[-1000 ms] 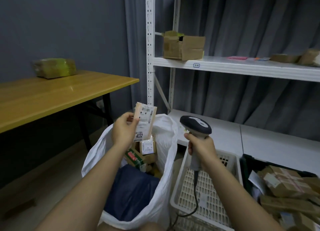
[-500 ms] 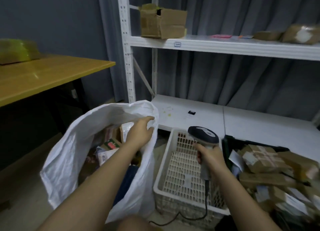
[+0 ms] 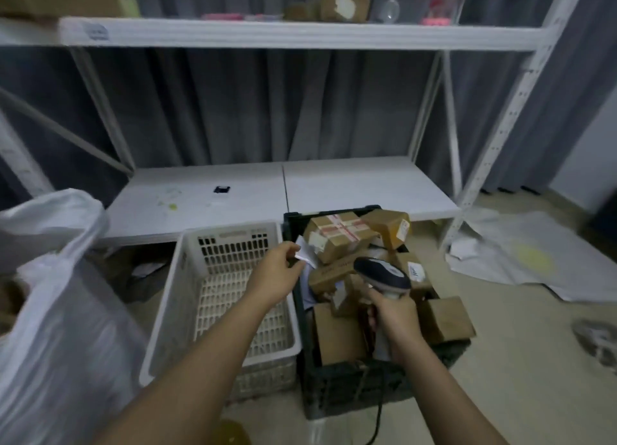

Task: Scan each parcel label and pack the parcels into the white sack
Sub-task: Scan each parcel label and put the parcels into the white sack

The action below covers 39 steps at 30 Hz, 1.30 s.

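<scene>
Left hand at the black crate for the next parcel; right hand keeps the scanner ready.

Left hand [image 3: 278,272]: grip narrow, fingertips pinching the white paper edge [image 3: 305,256] of something at the crate's near-left corner; motion blur hides whether it is a label or a flat mailer. Right hand [image 3: 392,314]: grip wrapped firmly on the handle of the scanner [image 3: 380,274], head held over the parcels, probably so a label can be read as soon as one is lifted. Brown parcels [image 3: 340,235] lie piled in the black crate [image 3: 350,388]. White basket [image 3: 217,304] stands just left of it. White sack [image 3: 56,294] stands open at far left, within the left arm's reach for drop-off. No desk in view; crates sit on the floor before the low shelf [image 3: 267,190].
</scene>
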{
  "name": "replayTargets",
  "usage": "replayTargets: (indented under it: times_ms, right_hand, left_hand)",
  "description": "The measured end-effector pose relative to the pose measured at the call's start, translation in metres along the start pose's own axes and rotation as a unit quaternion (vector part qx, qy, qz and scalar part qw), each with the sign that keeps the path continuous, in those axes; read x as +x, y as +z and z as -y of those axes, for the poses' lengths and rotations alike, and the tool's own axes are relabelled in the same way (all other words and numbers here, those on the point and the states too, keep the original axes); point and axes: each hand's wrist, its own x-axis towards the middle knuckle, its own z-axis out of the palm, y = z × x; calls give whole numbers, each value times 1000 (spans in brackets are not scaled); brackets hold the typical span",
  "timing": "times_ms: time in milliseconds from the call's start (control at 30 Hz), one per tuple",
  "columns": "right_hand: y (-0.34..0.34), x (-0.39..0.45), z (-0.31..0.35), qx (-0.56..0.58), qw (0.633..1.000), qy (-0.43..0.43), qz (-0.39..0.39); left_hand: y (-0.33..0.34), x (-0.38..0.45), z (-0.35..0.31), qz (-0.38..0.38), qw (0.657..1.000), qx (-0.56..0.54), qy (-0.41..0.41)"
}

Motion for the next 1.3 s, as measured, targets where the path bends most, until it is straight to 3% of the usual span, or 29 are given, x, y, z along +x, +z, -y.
replayTargets:
  times_ms: [200, 367, 567, 700, 900, 1067, 1300]
  right_hand:
    - [-33, 70, -3, 40, 994, 20, -98]
    - [-37, 98, -20, 42, 993, 42, -102]
    - [-34, 102, -30, 70, 991, 48, -103]
    - [-24, 88, -20, 113, 987, 39, -111]
    - [19, 41, 22, 157, 985, -29, -58]
    - [56, -12, 64, 150, 985, -82, -34]
    - [123, -86, 107, 157, 978, -82, 113]
  left_hand:
    - [84, 46, 11, 122, 992, 10, -21]
    - [140, 66, 14, 210, 975, 54, 56]
    - [142, 67, 11, 114, 988, 80, 67]
    - [93, 53, 4, 43, 997, -59, -8]
    - [6, 9, -2, -47, 991, -122, 16]
    - [-75, -33, -6, -106, 987, -112, 46]
    - [-169, -98, 0, -192, 972, -21, 132]
